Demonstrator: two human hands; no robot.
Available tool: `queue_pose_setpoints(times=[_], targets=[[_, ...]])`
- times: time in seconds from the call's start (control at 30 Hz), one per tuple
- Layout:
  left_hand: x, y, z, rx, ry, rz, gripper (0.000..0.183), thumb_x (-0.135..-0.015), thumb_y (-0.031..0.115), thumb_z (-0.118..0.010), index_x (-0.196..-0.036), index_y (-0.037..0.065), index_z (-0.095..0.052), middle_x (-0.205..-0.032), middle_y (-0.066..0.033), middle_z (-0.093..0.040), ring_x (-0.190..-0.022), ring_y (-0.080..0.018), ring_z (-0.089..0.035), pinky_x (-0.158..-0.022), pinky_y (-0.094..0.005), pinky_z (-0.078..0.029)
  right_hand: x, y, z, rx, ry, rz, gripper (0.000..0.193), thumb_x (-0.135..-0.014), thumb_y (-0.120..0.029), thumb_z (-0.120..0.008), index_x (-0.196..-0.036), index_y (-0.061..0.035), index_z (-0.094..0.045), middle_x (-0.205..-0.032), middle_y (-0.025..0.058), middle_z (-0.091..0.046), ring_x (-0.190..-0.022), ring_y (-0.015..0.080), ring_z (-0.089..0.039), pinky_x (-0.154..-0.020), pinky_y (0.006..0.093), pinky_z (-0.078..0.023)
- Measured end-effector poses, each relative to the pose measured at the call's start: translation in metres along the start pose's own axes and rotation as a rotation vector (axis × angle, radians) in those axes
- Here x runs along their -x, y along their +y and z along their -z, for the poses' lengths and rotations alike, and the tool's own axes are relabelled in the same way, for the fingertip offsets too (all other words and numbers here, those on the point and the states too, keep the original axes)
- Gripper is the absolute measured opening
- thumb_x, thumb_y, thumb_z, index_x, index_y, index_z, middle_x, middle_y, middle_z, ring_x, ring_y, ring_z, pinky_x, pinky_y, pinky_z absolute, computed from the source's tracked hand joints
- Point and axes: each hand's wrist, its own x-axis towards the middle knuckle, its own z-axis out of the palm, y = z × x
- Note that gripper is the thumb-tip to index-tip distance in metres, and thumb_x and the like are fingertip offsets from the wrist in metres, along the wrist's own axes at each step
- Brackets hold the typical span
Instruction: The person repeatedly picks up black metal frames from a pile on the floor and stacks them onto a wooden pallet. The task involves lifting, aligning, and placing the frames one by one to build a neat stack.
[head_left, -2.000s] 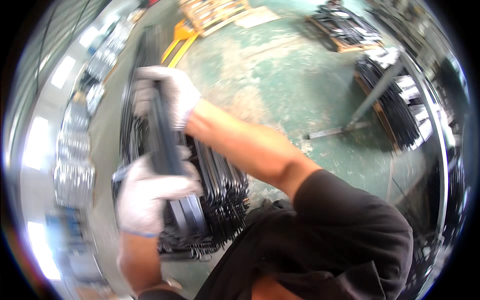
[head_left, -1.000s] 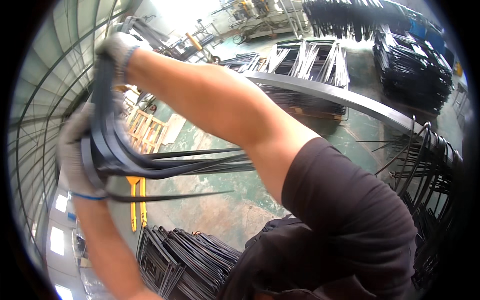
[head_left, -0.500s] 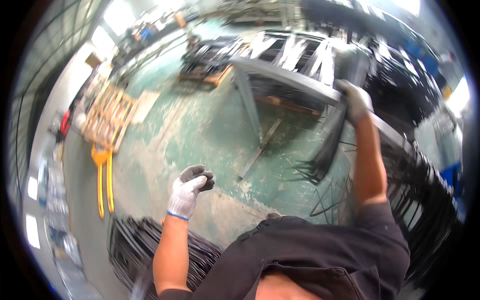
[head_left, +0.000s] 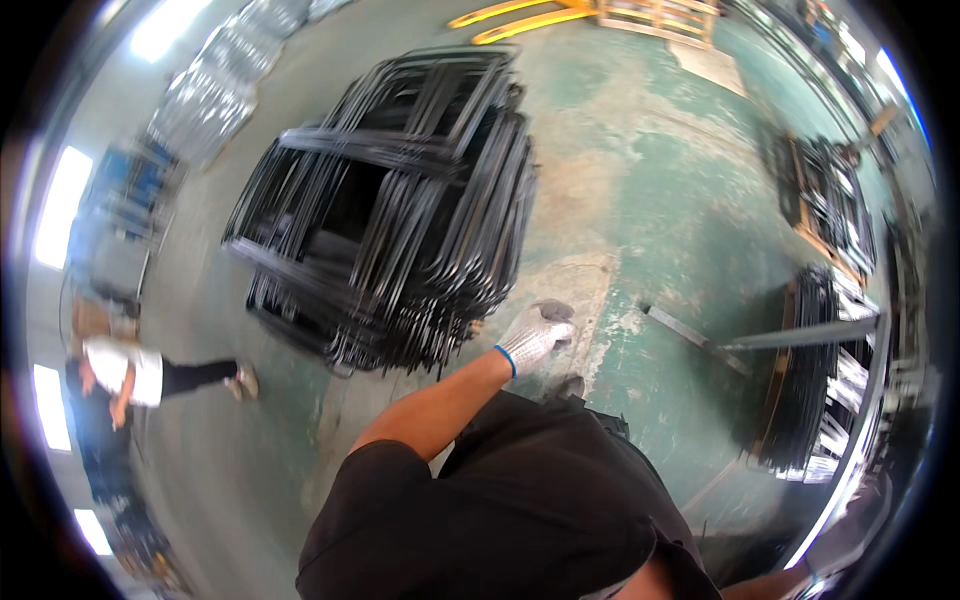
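Observation:
My left hand (head_left: 540, 333), in a white knit glove with dark fingertips and a blue cuff, hangs in front of my body. Its fingers are curled in, and nothing shows between them. Just left of it stands a large stack of black metal tube frames (head_left: 440, 220), piled in crossing layers. My right hand (head_left: 838, 545) is at the lower right rim, gloved and smeared by motion. It is close to the grey metal bench (head_left: 858, 430); its fingers and anything in them cannot be made out.
Beyond the bench lie pallets of dark metal parts (head_left: 800, 380) and another loaded pallet (head_left: 835, 205). A grey metal bar (head_left: 690, 335) is low by the bench leg. A person in a white top (head_left: 135, 372) stands far left. Yellow pallet-truck forks (head_left: 530, 20) show at the top.
My view has swung left, bringing the frame stack to the middle and the bench to the right rim. Earlier my right hand gripped long dark strips over the bench; now it is blurred.

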Motion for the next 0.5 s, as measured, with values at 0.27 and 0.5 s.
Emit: queue_pose_setpoints(times=[0.27, 0.5], targets=[[0.148, 0.009, 0.176, -0.015, 0.634, -0.261, 0.030, -0.094, 0.009, -0.078, -0.121, -0.004, -0.074, -0.101, -0.0057, -0.076, -0.094, -0.0126, -0.070, -0.088, -0.0287, -0.057, 0.093, -0.232, -0.176, -0.462, -0.743, 0.165, 0.042, -0.095, -0.012, -0.078, -0.135, -0.0030, -0.070, -0.105, 0.0176, -0.077, -0.096, 0.0273, -0.074, -0.091, 0.0405, -0.058], [0.227, -0.063, 0.307, -0.067, 0.855, -0.186, 0.032, -0.094, 0.004, -0.074, -0.124, -0.008, -0.070, -0.107, -0.0106, -0.077, -0.098, -0.0158, -0.073, -0.088, -0.0312, -0.060, 0.220, -0.516, -0.159, -0.648, -0.944, 0.402, 0.071, -0.085, -0.021, -0.090, -0.148, -0.0040, -0.061, -0.142, 0.0196, -0.069, -0.130, 0.0354, -0.068, -0.113, 0.0438, -0.053]])
